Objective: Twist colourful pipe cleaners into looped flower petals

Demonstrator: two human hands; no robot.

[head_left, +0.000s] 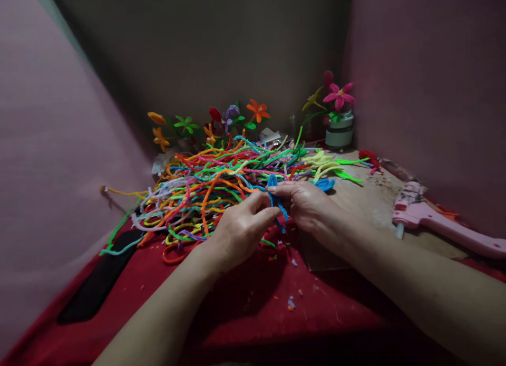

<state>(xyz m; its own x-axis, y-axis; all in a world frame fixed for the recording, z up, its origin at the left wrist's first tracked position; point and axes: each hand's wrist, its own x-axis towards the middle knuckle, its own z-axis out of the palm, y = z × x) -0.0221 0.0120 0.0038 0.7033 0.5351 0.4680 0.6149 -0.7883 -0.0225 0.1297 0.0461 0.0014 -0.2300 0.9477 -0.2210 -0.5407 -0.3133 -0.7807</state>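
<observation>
Between my two hands is a blue pipe cleaner (272,182), bent into a loop at the top with loose ends hanging below. My left hand (247,221) pinches it from the left, thumb and fingers closed. From the right, my right hand (302,200) grips it with the fingertips; part of it is hidden behind the fingers. Just past my right hand lies another looped blue piece (324,184) on the board. A large tangled heap of colourful pipe cleaners (213,181) spreads behind and left of my hands.
A pink glue gun (435,221) lies on the brown board (367,192) at right. Finished pipe-cleaner flowers (259,111) stand at the back, a pink one (339,96) by a pale green jar (340,131). A black strip (100,281) lies on the red cloth (245,313), with scattered fluff.
</observation>
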